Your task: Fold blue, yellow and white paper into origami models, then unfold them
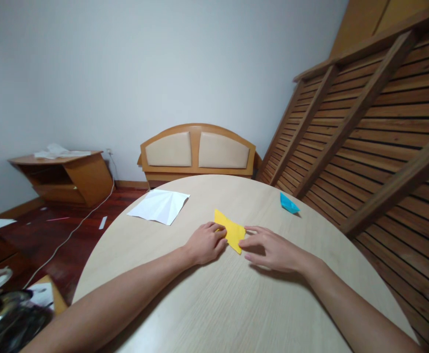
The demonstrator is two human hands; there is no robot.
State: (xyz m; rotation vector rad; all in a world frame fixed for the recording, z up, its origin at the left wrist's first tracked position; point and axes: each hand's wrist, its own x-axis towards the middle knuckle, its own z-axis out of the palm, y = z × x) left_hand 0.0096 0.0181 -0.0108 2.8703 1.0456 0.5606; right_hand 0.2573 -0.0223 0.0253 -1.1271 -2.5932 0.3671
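Because the right hand (275, 251) has a loose, spread grip and I can't tell if the left hand (206, 243) pinches, the yellow paper (233, 231) could slip and wrinkle.

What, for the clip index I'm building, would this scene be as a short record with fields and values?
Left hand: fingers on the left side of the yellow paper
Right hand: fingers spread, at the right edge of the yellow paper
Yellow paper: folded, between the two hands
White paper: creased sheet, spread out on the left of the table
Blue paper: small, folded, apart from both hands, near the right edge
Table: rounded, pale wood grain
Behind the table: pale-panelled wooden headboard
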